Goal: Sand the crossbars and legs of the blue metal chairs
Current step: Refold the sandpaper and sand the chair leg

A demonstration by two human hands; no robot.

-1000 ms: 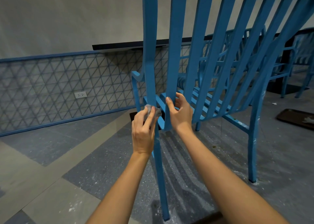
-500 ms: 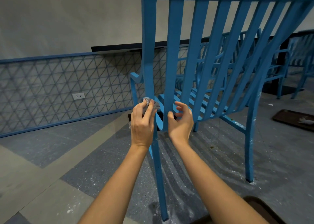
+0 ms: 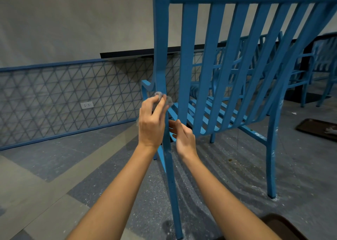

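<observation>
A blue metal chair [image 3: 217,61] with a slatted back stands right in front of me, seen from behind. My left hand [image 3: 152,123] pinches a small grey piece of sandpaper [image 3: 165,98] against the chair's rear left upright, just below the armrest joint. My right hand [image 3: 183,137] sits lower and to the right, fingers curled around the seat frame's back corner beside that upright. The leg [image 3: 171,185] runs down to the floor between my forearms.
More blue chairs [image 3: 310,64] stand behind on the right. A dark tray [image 3: 317,128] lies on the floor at far right, another dark tray edge [image 3: 284,227] at bottom right. A mesh-patterned wall panel [image 3: 54,101] with a socket runs along the left. White dust speckles the floor.
My left hand has slid the sandpaper upward along the upright. My right hand has dropped from the slat down to the seat frame corner. The view has tilted up a little.
</observation>
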